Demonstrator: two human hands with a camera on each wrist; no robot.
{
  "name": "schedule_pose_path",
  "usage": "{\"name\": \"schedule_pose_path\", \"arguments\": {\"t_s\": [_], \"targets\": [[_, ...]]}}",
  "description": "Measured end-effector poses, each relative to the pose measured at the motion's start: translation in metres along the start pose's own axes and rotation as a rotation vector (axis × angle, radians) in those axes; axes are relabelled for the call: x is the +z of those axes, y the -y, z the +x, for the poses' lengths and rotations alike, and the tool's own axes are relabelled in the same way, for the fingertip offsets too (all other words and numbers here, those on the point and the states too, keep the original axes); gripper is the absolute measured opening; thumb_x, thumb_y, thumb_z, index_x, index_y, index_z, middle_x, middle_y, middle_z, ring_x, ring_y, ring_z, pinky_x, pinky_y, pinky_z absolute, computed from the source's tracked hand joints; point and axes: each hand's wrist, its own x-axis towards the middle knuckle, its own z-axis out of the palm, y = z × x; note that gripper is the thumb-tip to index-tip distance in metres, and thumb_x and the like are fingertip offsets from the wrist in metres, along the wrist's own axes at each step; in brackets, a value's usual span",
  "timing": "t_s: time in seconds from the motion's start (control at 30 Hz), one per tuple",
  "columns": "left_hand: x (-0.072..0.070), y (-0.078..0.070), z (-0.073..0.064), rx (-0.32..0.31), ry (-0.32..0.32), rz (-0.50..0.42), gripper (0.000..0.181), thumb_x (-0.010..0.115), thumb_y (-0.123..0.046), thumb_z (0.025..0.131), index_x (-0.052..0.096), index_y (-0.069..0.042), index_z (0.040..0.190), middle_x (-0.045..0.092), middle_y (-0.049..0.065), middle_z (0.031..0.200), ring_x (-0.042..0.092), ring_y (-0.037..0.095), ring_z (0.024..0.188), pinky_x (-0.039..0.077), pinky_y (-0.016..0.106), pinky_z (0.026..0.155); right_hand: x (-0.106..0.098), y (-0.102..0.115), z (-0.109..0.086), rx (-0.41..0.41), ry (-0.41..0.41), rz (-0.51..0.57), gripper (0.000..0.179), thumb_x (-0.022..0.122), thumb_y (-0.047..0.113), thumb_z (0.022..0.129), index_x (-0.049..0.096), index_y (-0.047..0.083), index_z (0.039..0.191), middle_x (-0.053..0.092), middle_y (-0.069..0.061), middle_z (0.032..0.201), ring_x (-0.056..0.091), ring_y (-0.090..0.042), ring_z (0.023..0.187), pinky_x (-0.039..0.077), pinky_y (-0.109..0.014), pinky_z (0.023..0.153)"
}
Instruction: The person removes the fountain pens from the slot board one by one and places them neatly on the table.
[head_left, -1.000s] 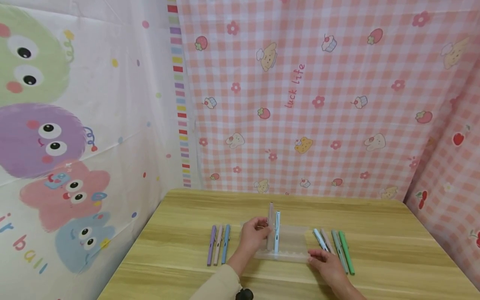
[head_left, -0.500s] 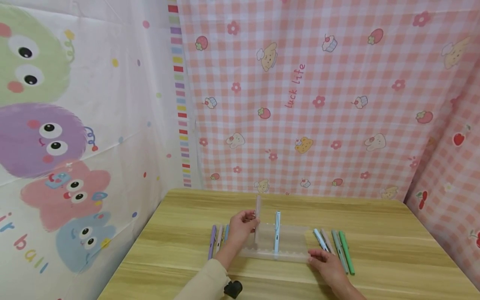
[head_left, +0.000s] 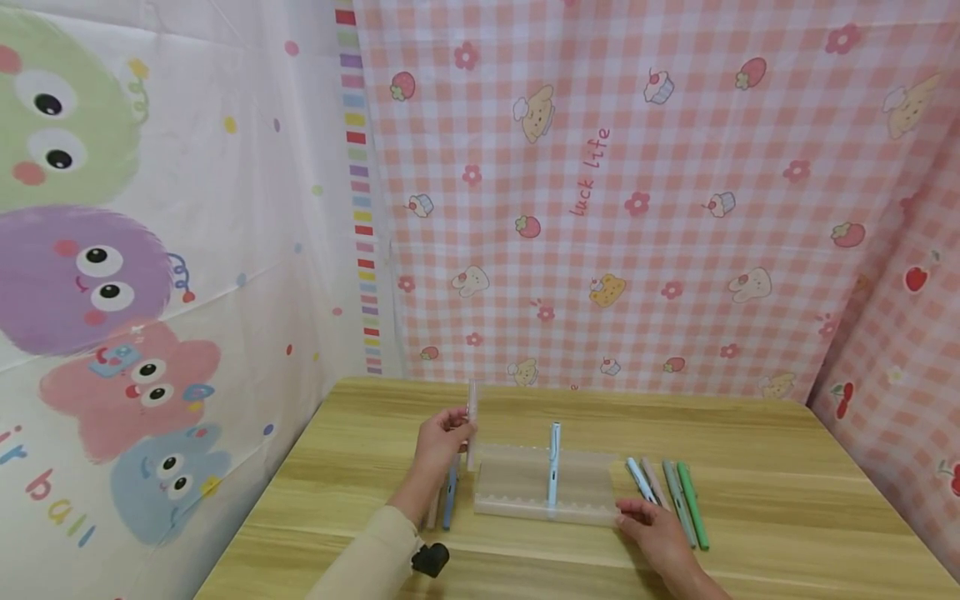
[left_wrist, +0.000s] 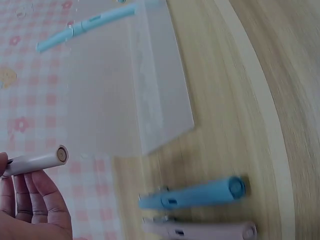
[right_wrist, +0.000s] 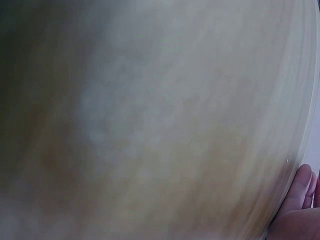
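Note:
My left hand (head_left: 437, 450) pinches a pale pink pen (head_left: 471, 446) nearly upright, off the table beside the left end of a clear pen rack (head_left: 517, 483). The left wrist view shows the pink pen's round end (left_wrist: 62, 154) pointing out past the fingers. One light blue pen (head_left: 555, 467) lies across the rack in a notch. At the rack's right front corner, my right hand (head_left: 656, 537) holds the edge between thumb and fingers. That hand shows only partly in the right wrist view, where the rack cannot be made out.
Left of the rack lie a blue pen (head_left: 451, 496) and a pink pen (left_wrist: 200, 229), partly behind the left arm in the head view. Right of it lie a light blue pen (head_left: 640, 477), a pinkish pen, a grey-green pen (head_left: 678, 504) and a green pen (head_left: 693, 504).
The left hand has carried the pink pen leftward from beside the light blue pen to past the rack's left end, slightly higher. The right hand has stayed at the rack's corner.

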Motion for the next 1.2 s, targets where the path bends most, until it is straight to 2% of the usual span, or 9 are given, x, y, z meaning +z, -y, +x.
{"name": "schedule_pose_path", "arguments": {"t_s": [0.27, 0.5, 0.8, 1.0, 1.2], "targets": [[-0.024, 0.01, 0.005, -0.043, -0.049, 0.019, 0.028, 0.069, -0.003, 0.09, 0.064, 0.005, 0.116, 0.062, 0.006, 0.092, 0.059, 0.014, 0.078, 0.053, 0.028, 0.067, 0.0, 0.001, -0.002, -0.004, 0.0, 0.01, 0.023, 0.064, -0.003, 0.092, 0.063, -0.015, 0.112, 0.067, -0.009, 0.096, 0.059, -0.014, 0.085, 0.052, -0.022, 0.069], [-0.041, 0.018, 0.008, -0.067, -0.08, -0.021, 0.028, 0.067, 0.001, 0.089, 0.062, 0.007, 0.117, 0.059, 0.005, 0.09, 0.056, 0.014, 0.077, 0.052, 0.03, 0.065, 0.0, 0.001, -0.002, -0.006, -0.002, 0.009, 0.023, 0.064, -0.003, 0.092, 0.064, -0.015, 0.112, 0.068, -0.009, 0.096, 0.059, -0.014, 0.085, 0.052, -0.022, 0.068], [-0.068, 0.028, 0.002, -0.025, -0.075, -0.018, 0.023, 0.067, 0.002, 0.087, 0.064, 0.009, 0.109, 0.06, 0.008, 0.088, 0.059, 0.015, 0.074, 0.054, 0.028, 0.063, 0.0, 0.002, -0.003, -0.012, -0.006, 0.003, 0.023, 0.064, -0.002, 0.092, 0.064, -0.014, 0.111, 0.068, -0.009, 0.096, 0.059, -0.014, 0.085, 0.052, -0.022, 0.068], [-0.081, 0.038, 0.002, -0.106, -0.111, 0.059, 0.031, 0.067, 0.003, 0.087, 0.06, 0.011, 0.116, 0.059, 0.009, 0.09, 0.06, 0.018, 0.073, 0.053, 0.027, 0.062, 0.0, 0.001, -0.003, -0.009, -0.004, 0.009, 0.024, 0.065, -0.002, 0.092, 0.064, -0.014, 0.112, 0.068, -0.009, 0.097, 0.059, -0.014, 0.085, 0.053, -0.023, 0.069], [-0.089, 0.044, 0.0, -0.166, -0.101, 0.089, 0.029, 0.065, 0.006, 0.086, 0.059, 0.011, 0.114, 0.062, 0.009, 0.086, 0.058, 0.016, 0.067, 0.051, 0.027, 0.058, 0.0, 0.001, -0.002, -0.004, -0.001, 0.003, 0.025, 0.065, -0.001, 0.092, 0.063, -0.014, 0.113, 0.067, -0.009, 0.097, 0.059, -0.015, 0.086, 0.053, -0.023, 0.069]]}}
